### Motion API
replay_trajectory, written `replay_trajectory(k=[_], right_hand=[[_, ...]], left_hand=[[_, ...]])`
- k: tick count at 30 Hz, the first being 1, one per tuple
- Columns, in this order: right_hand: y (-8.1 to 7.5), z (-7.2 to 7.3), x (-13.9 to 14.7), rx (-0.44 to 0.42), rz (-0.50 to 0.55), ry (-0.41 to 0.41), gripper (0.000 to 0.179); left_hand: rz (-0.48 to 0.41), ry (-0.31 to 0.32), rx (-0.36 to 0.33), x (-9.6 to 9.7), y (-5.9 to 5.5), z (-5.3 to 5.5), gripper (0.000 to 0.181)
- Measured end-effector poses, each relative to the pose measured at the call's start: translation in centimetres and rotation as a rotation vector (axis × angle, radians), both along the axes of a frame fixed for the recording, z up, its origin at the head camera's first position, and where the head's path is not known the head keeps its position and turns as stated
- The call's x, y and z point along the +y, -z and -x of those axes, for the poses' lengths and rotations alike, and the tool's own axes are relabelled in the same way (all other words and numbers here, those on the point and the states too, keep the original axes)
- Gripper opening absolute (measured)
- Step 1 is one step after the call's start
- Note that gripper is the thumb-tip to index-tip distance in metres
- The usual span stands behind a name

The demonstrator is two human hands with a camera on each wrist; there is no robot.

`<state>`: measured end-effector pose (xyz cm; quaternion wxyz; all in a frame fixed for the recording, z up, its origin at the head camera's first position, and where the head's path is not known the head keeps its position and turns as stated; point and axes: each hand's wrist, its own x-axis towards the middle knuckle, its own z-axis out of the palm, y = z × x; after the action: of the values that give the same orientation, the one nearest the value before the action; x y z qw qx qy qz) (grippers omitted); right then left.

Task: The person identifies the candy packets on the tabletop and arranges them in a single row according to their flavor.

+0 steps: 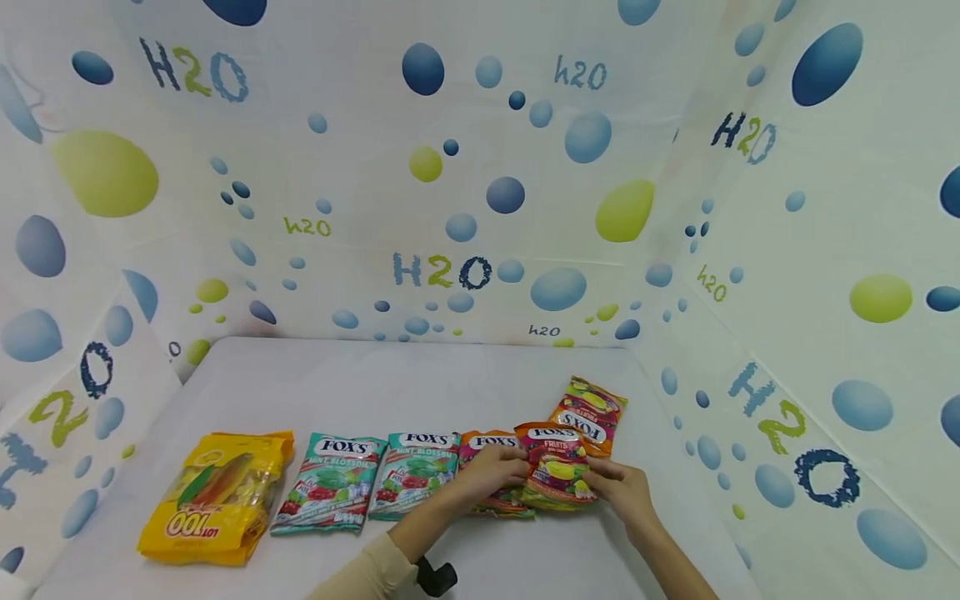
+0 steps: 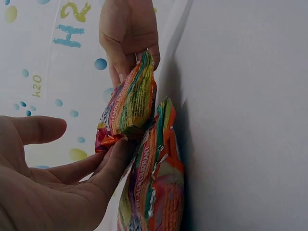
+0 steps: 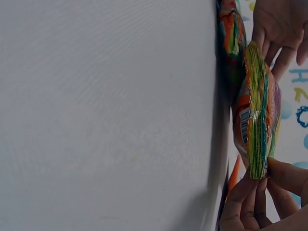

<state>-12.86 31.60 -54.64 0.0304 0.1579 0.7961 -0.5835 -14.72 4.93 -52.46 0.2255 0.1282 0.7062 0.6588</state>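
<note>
An orange bag of Fox's Fruits candy [image 1: 557, 467] is raised slightly at the right of the row, between both hands. My right hand [image 1: 624, 493] pinches its lower right edge, thumb against fingers in the right wrist view. My left hand [image 1: 491, 473] touches the bag's left side with extended fingers [image 2: 113, 166], its thumb held apart. Under that hand lies a red-orange Fox's bag [image 1: 480, 442], partly covered by the hand and the raised bag. Another orange Fox's Fruits bag [image 1: 596, 404] lies upside down behind the raised one, its near end hidden.
Two teal Fox's Mint Blossom bags, one [image 1: 330, 483] and another [image 1: 415, 471], lie side by side left of the hands. A yellow Lot 100 candy bag [image 1: 213, 500] lies at the far left. Patterned walls [image 1: 360, 150] enclose the white table [image 1: 375, 383].
</note>
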Motion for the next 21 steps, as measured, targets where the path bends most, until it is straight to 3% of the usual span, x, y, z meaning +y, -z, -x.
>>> replay_trajectory(k=[10, 16, 21], right_hand=[[0.6, -0.5, 0.5, -0.041, 0.002, 0.023, 0.040], [0.7, -0.7, 0.8, -0.043, -0.011, 0.026, 0.038], [0.8, -0.7, 0.9, -0.037, -0.016, 0.022, 0.039]], left_hand=[[-0.011, -0.002, 0.002, 0.8, 0.2, -0.3, 0.046], [0.022, 0.016, 0.010, 1.1, 0.3, -0.5, 0.045], [0.071, 0.019, 0.054, 1.2, 0.4, -0.6, 0.043]])
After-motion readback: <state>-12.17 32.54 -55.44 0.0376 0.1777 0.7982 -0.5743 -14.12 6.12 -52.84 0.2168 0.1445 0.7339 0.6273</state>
